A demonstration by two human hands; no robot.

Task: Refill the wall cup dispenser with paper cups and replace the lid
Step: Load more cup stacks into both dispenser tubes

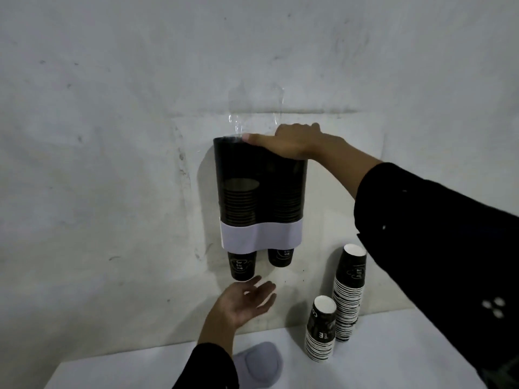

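Wall-mounted cup dispenser [259, 189] with a dark see-through body and a white band across its lower part, holding two side-by-side stacks of paper cups; one cup [242, 265] protrudes below on the left and another [280, 257] on the right. The right hand [292, 144] rests flat on the dispenser's open top. The left hand [247, 303] is open, palm up, just beneath the left cup. On the white table [393, 360] lie the grey lid [259, 363], a short cup stack [321, 329] and a taller stack [349, 293].
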